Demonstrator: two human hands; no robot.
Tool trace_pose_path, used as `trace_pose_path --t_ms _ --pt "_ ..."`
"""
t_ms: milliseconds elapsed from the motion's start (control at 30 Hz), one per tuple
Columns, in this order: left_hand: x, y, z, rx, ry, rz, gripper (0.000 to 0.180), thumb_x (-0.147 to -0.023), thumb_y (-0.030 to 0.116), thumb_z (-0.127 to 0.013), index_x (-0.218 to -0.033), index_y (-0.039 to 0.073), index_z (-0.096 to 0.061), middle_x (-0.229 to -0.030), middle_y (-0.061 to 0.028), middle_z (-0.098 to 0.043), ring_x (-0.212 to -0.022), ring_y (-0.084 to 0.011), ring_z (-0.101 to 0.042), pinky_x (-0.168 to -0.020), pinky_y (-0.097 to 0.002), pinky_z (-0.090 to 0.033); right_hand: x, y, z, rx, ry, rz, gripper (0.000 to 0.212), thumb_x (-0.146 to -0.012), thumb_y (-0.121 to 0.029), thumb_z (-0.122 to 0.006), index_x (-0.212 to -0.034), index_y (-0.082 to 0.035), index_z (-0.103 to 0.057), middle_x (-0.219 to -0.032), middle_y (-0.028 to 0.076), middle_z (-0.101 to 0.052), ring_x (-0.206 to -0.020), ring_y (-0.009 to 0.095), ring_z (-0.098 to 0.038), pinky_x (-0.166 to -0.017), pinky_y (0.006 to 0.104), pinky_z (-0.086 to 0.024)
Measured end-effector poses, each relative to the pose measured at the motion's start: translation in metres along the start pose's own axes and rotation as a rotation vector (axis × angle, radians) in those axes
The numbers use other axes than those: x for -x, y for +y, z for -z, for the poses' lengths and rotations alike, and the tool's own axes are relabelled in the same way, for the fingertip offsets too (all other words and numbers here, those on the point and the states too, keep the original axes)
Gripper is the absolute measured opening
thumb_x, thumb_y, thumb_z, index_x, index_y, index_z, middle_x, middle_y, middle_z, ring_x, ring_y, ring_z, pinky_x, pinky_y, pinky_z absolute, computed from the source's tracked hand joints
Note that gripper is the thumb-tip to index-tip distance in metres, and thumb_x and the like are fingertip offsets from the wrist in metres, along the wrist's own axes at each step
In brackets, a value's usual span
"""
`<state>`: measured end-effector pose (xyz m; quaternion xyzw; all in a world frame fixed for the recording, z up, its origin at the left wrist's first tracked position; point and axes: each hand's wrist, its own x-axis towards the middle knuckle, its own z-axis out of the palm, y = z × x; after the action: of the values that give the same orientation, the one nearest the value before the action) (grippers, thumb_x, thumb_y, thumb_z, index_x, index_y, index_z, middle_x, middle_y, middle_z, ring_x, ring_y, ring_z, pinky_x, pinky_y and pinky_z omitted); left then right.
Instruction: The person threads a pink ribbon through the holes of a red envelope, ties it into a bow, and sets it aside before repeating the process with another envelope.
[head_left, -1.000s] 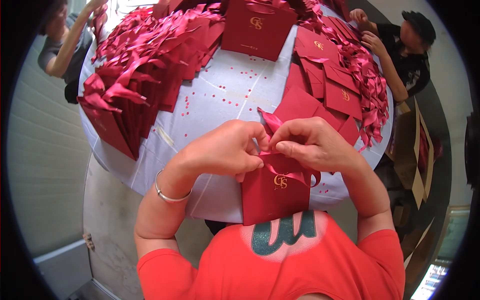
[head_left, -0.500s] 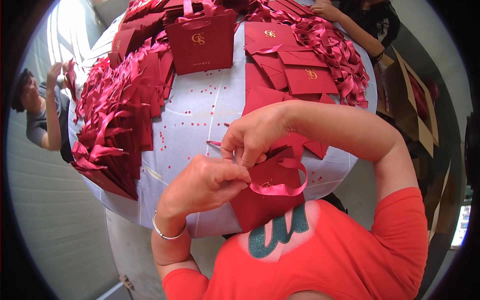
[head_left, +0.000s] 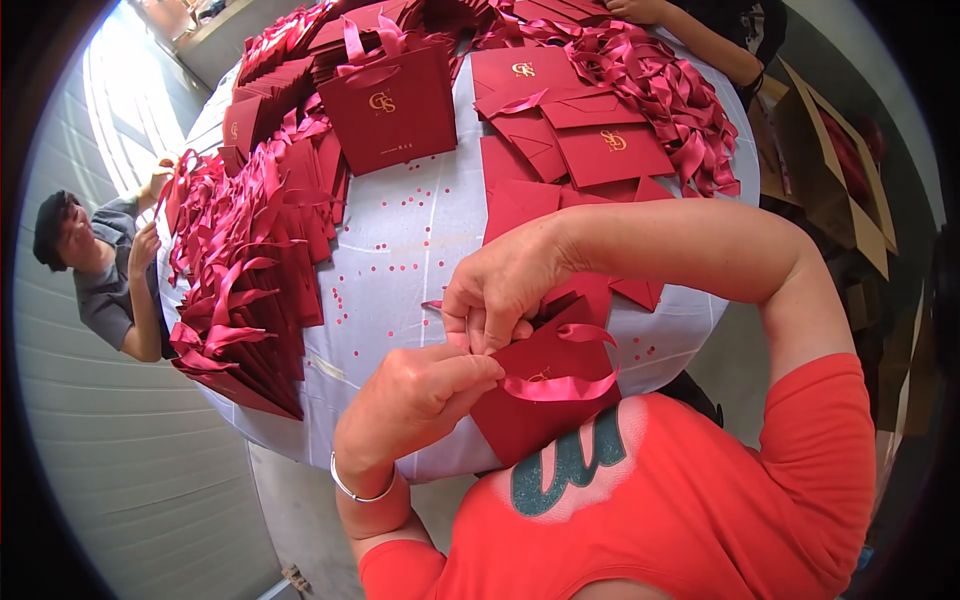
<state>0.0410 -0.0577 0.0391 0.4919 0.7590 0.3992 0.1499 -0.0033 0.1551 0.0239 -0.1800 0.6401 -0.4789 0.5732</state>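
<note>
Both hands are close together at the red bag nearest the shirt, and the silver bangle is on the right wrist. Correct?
One slip: the head view shows the silver bangle on the left wrist, not the right. The left hand and right hand are close together at the red bag nearest the shirt.

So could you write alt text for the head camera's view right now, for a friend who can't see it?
A person's left hand and right hand come close together over a dark red bag with a pink ribbon. More red bags and ribbons cover much of a pale table; another person is at left, a third person's arm at upper right.
</note>
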Motion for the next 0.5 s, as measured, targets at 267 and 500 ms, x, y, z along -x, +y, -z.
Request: trace_pose_path --t_ms 267,500 --pt "-0.0004 0.0076 -0.0016 -0.125 -0.015 0.047 0.018 -0.075 0.009 -0.078 -0.089 0.006 -0.066 -0.074 -0.0119 -0.065 -0.068 -0.0325 -0.067 -0.060 -0.0391 -0.054 0.0026 0.0063 0.0006 -0.005 0.030 0.024 0.027 -0.086 -0.005 -0.064 -0.113 -0.001 -0.062 -0.089 0.001 -0.071 -0.062 0.005 -0.052 -0.054 0.0203 -0.037" --pt "0.0051 0.0071 0.0008 -0.076 -0.088 0.075 0.029 -0.077 0.012 -0.077 -0.099 0.006 -0.059 -0.082 -0.0131 -0.064 -0.066 -0.0353 -0.065 -0.058 -0.0421 -0.052 0.0008 0.0058 0.0010 -0.040 0.053 0.022 0.026 -0.085 -0.004 -0.067 -0.111 -0.001 -0.063 -0.085 -0.001 -0.068 -0.059 0.005 -0.051 -0.050 0.0193 -0.036"
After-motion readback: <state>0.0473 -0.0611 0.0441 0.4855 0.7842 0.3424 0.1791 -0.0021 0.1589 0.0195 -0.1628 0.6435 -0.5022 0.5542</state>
